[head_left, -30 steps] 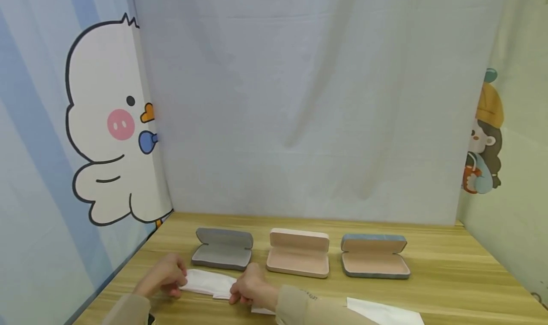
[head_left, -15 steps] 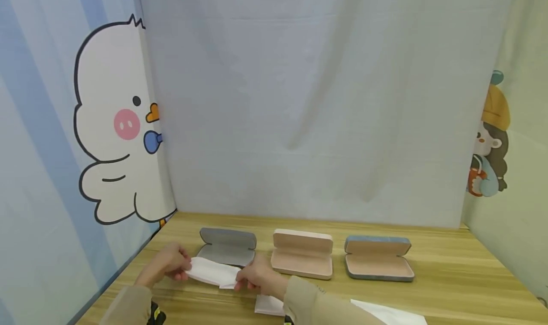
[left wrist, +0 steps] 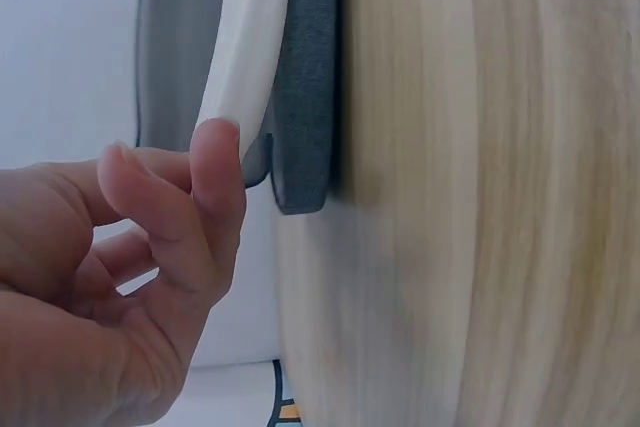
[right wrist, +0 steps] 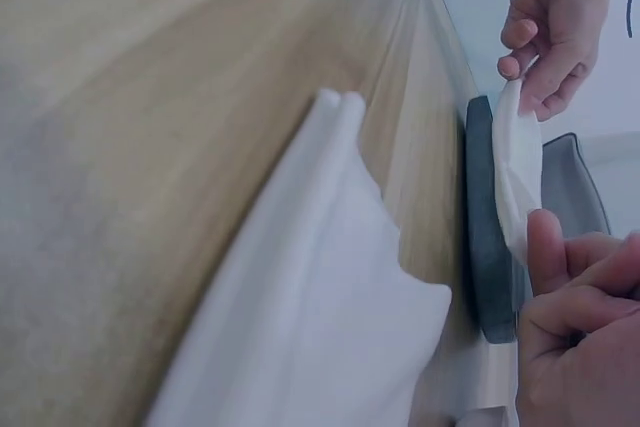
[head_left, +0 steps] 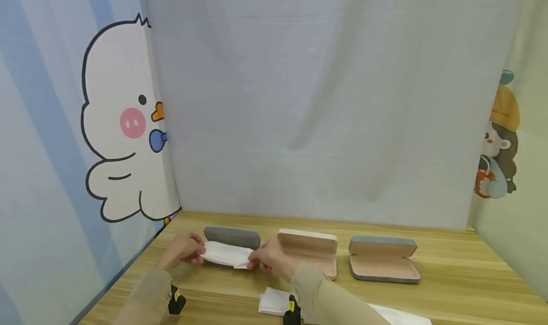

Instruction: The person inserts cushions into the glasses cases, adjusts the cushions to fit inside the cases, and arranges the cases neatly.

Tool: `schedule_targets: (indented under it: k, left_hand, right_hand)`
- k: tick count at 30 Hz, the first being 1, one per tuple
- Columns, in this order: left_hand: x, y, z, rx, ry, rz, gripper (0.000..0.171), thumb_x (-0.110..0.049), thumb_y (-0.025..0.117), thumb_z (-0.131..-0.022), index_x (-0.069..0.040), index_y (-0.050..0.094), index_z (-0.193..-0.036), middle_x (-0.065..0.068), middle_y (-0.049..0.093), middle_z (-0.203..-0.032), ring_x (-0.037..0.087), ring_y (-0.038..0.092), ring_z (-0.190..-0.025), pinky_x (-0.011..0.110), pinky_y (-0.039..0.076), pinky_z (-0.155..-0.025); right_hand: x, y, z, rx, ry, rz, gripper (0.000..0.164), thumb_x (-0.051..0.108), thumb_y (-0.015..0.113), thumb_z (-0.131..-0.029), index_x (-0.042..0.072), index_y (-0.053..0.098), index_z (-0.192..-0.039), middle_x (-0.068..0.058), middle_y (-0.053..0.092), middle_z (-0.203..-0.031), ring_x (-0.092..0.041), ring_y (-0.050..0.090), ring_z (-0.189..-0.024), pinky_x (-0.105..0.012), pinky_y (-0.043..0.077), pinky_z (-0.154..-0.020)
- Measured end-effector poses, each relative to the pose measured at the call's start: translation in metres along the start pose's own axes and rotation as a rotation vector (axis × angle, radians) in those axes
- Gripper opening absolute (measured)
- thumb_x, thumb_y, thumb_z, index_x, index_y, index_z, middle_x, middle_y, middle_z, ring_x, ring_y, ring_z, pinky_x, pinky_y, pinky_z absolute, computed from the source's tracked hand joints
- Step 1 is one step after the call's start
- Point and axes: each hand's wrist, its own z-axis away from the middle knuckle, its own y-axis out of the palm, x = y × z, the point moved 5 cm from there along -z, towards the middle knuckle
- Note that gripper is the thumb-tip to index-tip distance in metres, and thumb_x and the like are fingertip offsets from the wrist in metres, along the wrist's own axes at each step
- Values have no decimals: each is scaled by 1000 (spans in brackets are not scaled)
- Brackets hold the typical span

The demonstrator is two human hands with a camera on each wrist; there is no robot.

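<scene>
Left grip (head_left: 183,250) and right grip (head_left: 272,258) pinch white cloth (head_left: 226,254) over grey case (head_left: 234,237)

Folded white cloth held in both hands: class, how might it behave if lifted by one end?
The cloth would probably droop, since it bows and creases. It's likely light: fingers only pinch its ends. Its flap might fall open, as nothing visibly fastens it.

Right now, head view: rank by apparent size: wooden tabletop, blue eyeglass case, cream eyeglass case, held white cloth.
Wooden tabletop
Blue eyeglass case, cream eyeglass case: look alike, cream partly hidden, unranked
Held white cloth
</scene>
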Motion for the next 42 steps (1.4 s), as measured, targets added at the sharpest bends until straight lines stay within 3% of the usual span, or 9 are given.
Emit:
schedule_targets:
  k: [4, 9, 16, 22, 26, 32, 40, 42]
  left_hand:
    - [2, 6, -6, -54, 17, -21, 12, 10, 60, -78, 9, 54, -89, 9, 58, -62, 10, 56, -44, 18, 46, -41]
    - [9, 8, -15, -140, 54, -123, 9, 9, 60, -74, 5, 56, -81, 4, 54, -55, 8, 51, -39, 17, 40, -38]
    - [13, 10, -24, -181, 129, -253, 9, 8, 58, -69, 2, 56, -75, 3, 53, -52, 8, 46, -36, 18, 37, -36]
    - [14, 10, -20, -205, 178, -414, 15, 5, 66, -70, -2, 52, -71, 4, 54, -57, 10, 48, -40, 21, 39, -42]
    - [16, 9, -14, -153, 119, -368, 18, 0, 69, -76, -2, 51, -71, 4, 53, -56, 9, 47, -40, 19, 39, -40]
    - [13, 7, -3, -52, -36, -232, 18, 1, 64, -82, -3, 48, -73, 4, 51, -53, 10, 46, -39, 18, 39, -38]
    - [18, 11, -10, -41, -76, -267, 19, 4, 63, -83, -2, 48, -72, 5, 50, -55, 11, 50, -39, 20, 47, -40]
    - [19, 11, -11, -45, -79, -276, 19, 3, 63, -83, -2, 49, -71, 5, 49, -55, 11, 50, -38, 20, 48, -40]
  right_hand:
    - [-3, -3, -5, -12, -23, -12, 7, -2, 66, -79, -6, 68, -74, 2, 60, -48, 0, 31, -34, -14, 20, -35]
    - [-5, -1, -8, -28, -43, -17, 9, -5, 64, -78, -7, 67, -70, 1, 58, -46, 0, 33, -33, -13, 21, -35]
    - [1, 0, -6, -95, -137, 118, 16, -6, 60, -75, -4, 65, -60, 1, 58, -45, -2, 34, -32, -14, 27, -33]
    - [5, 1, -2, -130, -214, 222, 27, -9, 55, -74, 4, 56, -49, 4, 50, -40, -2, 33, -30, -15, 26, -32]
    - [7, 3, 0, -124, -235, 247, 34, -8, 53, -75, 9, 48, -46, 4, 45, -38, -4, 34, -29, -16, 26, -31]
    - [7, 2, 1, -80, -214, 285, 31, 3, 59, -81, -1, 58, -50, 3, 45, -37, -5, 36, -29, -18, 24, -30]
    - [3, 6, -3, -37, -242, 346, 37, -6, 53, -77, 7, 49, -42, 2, 43, -33, -6, 36, -26, -19, 26, -29]
    - [2, 7, -4, -33, -248, 363, 36, -5, 52, -77, 3, 51, -42, 3, 42, -33, -6, 36, -26, -19, 26, -28]
